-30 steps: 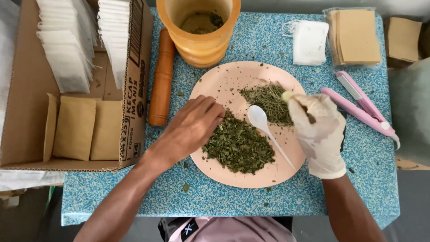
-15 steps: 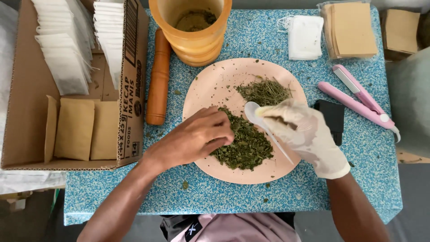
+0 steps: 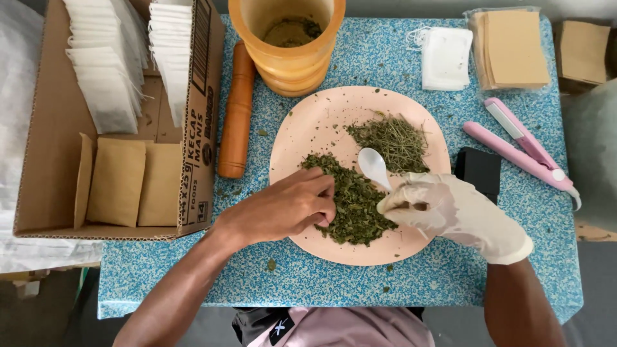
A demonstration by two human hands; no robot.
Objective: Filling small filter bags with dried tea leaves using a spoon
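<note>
On pink plate [image 3: 302,128], dried leaves [image 3: 350,199], spoon [image 3: 374,167]

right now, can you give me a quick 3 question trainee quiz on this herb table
1. True or false: the right hand wears a pale glove.
2. What does the bare left hand touch on the pink plate? A) the dark green leaf pile B) the stringy herb pile C) the white spoon
3. Fill in: the wooden pestle lies between the cardboard box and the ____.

Key: 1 true; 2 A; 3 plate
</note>
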